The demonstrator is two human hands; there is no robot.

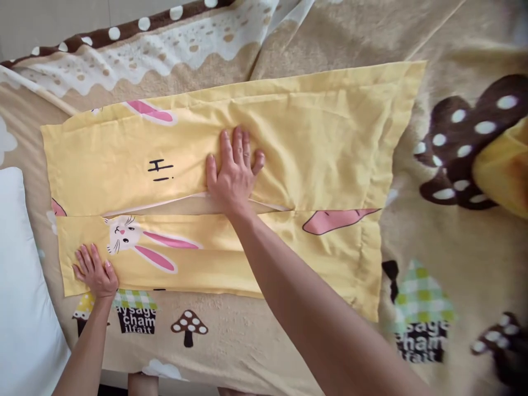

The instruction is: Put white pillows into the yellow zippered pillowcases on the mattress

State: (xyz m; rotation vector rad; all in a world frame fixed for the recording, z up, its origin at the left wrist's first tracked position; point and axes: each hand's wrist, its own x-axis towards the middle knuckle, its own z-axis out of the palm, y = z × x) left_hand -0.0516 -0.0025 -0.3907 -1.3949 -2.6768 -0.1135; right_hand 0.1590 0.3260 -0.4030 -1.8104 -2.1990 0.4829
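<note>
A yellow pillowcase [322,143] with pink rabbit prints lies spread flat on a bed, its near flap folded up toward the middle. My right hand [234,173] lies flat and open on the middle of it, fingers stretched out, just above the fold line. My left hand [94,272] rests flat on the near left corner of the folded flap, fingers apart, beside a printed rabbit face [121,235]. Neither hand holds anything.
The beige blanket [433,242] underneath has mushroom and house prints. A white pillow [20,291] lies at the left edge. A yellow cloth [505,165] sits at the far right. A brown dotted border [124,30] runs along the back.
</note>
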